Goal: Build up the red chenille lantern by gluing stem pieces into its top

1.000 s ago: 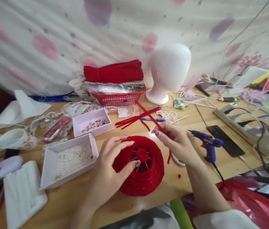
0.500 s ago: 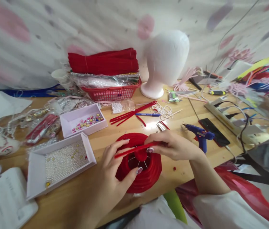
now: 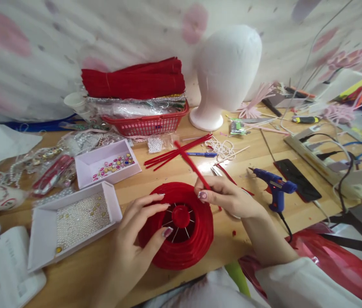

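A round red fuzzy piece point(image 3: 193, 244), coiled from chenille stems, rests on the table before me; thin pale wires run like spokes to a small red disc point(image 3: 181, 216) in its middle. My right hand point(image 3: 228, 197) pinches a red chenille stem point(image 3: 191, 162) between thumb and fingers above the piece's right side, its free end slanting up to the left. My left hand point(image 3: 142, 229) reaches over the left side with thumb and fingers apart, nothing between them; whether it touches the rim is hard to tell. Silver scissor-like tips point(image 3: 216, 171) show beyond my right hand.
A blue glue gun point(image 3: 275, 186) and a phone point(image 3: 298, 179) lie to the right, near a power strip point(image 3: 325, 167). At left are boxes of pearls point(image 3: 36, 239) and gems point(image 3: 83, 167). A red basket point(image 3: 148, 125) and a white foam head point(image 3: 227, 68) stand behind.
The red stem has swung from lying across both hands to slanting upward in my right hand only. My left hand has let go of its end. The view has shifted slightly.
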Motion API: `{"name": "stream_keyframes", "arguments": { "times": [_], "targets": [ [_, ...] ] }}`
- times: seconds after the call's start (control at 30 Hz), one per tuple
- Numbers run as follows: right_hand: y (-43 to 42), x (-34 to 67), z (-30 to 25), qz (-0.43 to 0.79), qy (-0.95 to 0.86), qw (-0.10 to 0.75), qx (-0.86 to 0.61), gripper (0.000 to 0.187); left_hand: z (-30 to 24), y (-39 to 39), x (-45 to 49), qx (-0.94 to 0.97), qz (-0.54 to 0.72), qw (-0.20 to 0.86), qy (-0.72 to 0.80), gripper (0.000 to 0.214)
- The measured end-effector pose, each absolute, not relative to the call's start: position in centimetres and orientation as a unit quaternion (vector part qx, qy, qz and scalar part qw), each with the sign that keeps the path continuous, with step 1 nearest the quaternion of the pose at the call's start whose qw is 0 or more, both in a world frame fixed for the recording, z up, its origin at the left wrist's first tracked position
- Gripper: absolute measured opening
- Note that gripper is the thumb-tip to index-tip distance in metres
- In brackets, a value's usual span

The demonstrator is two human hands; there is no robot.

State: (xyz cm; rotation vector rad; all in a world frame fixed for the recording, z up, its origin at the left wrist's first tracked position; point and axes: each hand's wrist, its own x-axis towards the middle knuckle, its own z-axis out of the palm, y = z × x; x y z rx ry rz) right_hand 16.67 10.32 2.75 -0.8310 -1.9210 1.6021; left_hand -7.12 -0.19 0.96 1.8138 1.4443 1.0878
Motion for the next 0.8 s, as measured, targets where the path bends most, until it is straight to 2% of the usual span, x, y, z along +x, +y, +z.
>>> {"name": "stream_keyframes", "arguments": {
  "times": [0.2, 0.3, 0.43, 0.53, 0.57, 0.63, 0.7, 0.8],
  "targets": [
    [10.3, 18.3, 2.7, 0.558, -0.604, 0.398, -0.407, 0.057, 2.1, 0.0, -7.2, 0.641, 0.438, 0.283, 0.563, 0.024],
    [9.7, 19.8, 3.3, 0.511, -0.588, 0.434, -0.453, 0.06, 2.5, 0.1, -7.1, 0.634, 0.476, 0.264, 0.549, 0.022],
    [7.3, 20.1, 4.7, 0.368, -0.696, 0.36, -0.501, 0.053, 3.7, -0.2, -6.0, 0.588, 0.552, 0.216, 0.55, 0.034],
    [4.5, 18.4, 6.0, 0.239, -0.782, 0.317, -0.48, 0.033, 4.6, -1.5, -4.2, 0.513, 0.579, 0.258, 0.579, 0.026],
    [3.6, 17.6, 6.3, 0.211, -0.809, 0.306, -0.455, 0.028, 4.7, -2.2, -3.6, 0.486, 0.589, 0.286, 0.579, 0.029],
    [1.9, 16.3, 6.6, 0.175, -0.86, 0.277, -0.392, 0.023, 4.6, -3.5, -2.7, 0.438, 0.611, 0.343, 0.563, 0.032],
    [0.5, 15.5, 6.4, 0.165, -0.891, 0.251, -0.341, 0.025, 4.2, -4.7, -2.4, 0.408, 0.628, 0.392, 0.534, 0.022],
    [-0.7, 15.5, 5.7, 0.18, -0.904, 0.242, -0.302, 0.03, 3.4, -5.8, -3.1, 0.339, 0.665, 0.449, 0.491, 0.035]
  ]
}}
